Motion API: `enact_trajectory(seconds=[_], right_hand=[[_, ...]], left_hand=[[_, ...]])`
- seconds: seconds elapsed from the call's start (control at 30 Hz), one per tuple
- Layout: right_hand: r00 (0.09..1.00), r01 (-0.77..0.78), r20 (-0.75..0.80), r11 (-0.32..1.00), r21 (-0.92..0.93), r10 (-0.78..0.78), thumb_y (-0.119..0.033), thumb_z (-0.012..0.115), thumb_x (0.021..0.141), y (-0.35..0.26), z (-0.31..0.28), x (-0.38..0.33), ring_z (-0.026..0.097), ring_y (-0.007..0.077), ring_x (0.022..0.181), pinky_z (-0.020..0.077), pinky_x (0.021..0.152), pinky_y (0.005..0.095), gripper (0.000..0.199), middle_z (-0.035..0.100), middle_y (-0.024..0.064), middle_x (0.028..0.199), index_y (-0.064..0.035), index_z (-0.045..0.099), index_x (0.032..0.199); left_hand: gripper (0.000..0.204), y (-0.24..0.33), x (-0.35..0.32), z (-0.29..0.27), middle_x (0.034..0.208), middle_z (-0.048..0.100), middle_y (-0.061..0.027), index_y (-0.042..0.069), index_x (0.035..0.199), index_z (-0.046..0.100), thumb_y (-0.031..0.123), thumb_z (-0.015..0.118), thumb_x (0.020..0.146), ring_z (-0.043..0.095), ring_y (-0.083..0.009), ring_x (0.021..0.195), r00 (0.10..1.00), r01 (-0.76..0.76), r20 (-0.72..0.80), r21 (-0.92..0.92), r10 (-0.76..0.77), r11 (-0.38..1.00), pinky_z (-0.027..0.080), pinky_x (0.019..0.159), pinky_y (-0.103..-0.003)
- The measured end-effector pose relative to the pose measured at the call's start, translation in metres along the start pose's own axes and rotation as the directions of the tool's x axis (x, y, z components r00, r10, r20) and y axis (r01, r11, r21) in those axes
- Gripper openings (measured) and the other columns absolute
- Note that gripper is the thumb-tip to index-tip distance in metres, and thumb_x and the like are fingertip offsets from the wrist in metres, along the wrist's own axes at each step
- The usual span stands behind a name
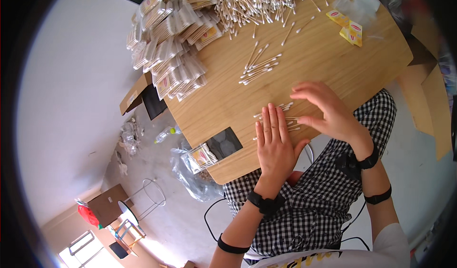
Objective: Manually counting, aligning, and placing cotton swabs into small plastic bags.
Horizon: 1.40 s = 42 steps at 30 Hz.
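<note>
Loose swabs point(291, 123) beneath left fingers point(272, 127), packets point(164, 54) far left on table point(328, 68), swab heap point(259, 1) right of packets

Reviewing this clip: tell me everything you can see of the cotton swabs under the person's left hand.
The cotton swabs are slim sticks, pale tan and wood-looking, with white, cotton-like tips. They lie loosely bunched, roughly crosswise, on the wooden table near its edge on the person's side. The flat left hand covers their middles; tips show on both sides of it. The right hand is curved open beside their right ends; whether it touches them is unclear. Their exact count is hidden.
</note>
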State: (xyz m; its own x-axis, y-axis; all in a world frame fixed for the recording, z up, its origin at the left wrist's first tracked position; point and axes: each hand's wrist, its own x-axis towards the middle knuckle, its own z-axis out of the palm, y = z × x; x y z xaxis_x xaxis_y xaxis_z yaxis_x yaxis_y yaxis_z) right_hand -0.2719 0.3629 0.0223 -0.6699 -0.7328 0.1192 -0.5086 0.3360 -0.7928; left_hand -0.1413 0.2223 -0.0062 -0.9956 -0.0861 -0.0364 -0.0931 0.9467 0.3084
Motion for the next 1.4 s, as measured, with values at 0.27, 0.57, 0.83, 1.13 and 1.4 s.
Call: enact_trajectory(seconds=[0.27,0.57,0.83,1.13,1.4], right_hand=[[0.994,-0.073,-0.090,0.987,-0.140,0.061,-0.009,0.079,0.073,-0.002,0.022,-0.011,0.042,0.0327,0.135,0.0370,0.110,0.0442,0.067,0.052,0.0131,0.135,-0.0066,0.050,0.133],[0.953,-0.096,-0.254,0.958,0.271,0.167,-0.013,0.071,0.087,0.003,0.030,0.023,0.045,0.0277,0.133,0.0365,0.111,0.0399,0.051,0.054,0.0131,0.135,-0.0038,0.050,0.132],[0.853,0.022,-0.387,0.717,0.697,0.350,-0.033,0.041,0.106,-0.006,0.062,0.031,0.046,0.0227,0.132,0.0345,0.113,0.0378,0.045,0.052,0.0151,0.137,0.0022,0.049,0.133],[0.876,0.046,-0.364,0.696,0.717,0.316,-0.035,0.036,0.107,-0.005,0.064,0.031,0.044,0.0234,0.134,0.0318,0.115,0.0382,0.048,0.050,0.0161,0.139,0.0021,0.046,0.136],[0.888,0.079,-0.347,0.642,0.762,0.302,-0.036,0.036,0.107,-0.001,0.065,0.037,0.041,0.0236,0.136,0.0290,0.116,0.0382,0.050,0.048,0.0163,0.141,0.0031,0.045,0.138]], left_hand=[[0.108,-0.009,0.024,-0.004,0.156,0.024,-0.0285,-0.011,0.148,0.024,0.067,0.058,0.082,0.021,-0.0384,0.147,0.998,-0.042,-0.049,0.011,0.043,0.999,0.018,0.118,-0.052],[0.072,-0.035,0.006,-0.019,0.160,0.017,-0.0222,0.001,0.155,0.013,0.039,0.044,0.103,0.014,-0.0348,0.150,0.908,0.042,-0.275,-0.690,-0.316,0.723,0.013,0.120,-0.048],[0.073,-0.018,0.022,-0.013,0.161,0.017,-0.0174,0.005,0.156,0.011,0.051,0.032,0.104,0.012,-0.0298,0.150,0.830,-0.081,-0.191,-0.971,-0.524,0.226,0.008,0.122,-0.043],[0.072,-0.007,0.039,-0.014,0.161,0.017,-0.0165,0.007,0.155,0.013,0.054,0.030,0.103,0.013,-0.0293,0.150,0.833,-0.100,-0.169,-0.982,-0.527,0.157,0.008,0.122,-0.044],[0.070,-0.008,0.044,-0.015,0.160,0.020,-0.0170,0.007,0.155,0.016,0.053,0.028,0.104,0.014,-0.0281,0.150,0.804,-0.103,-0.171,-0.983,-0.569,0.150,0.010,0.123,-0.042]])
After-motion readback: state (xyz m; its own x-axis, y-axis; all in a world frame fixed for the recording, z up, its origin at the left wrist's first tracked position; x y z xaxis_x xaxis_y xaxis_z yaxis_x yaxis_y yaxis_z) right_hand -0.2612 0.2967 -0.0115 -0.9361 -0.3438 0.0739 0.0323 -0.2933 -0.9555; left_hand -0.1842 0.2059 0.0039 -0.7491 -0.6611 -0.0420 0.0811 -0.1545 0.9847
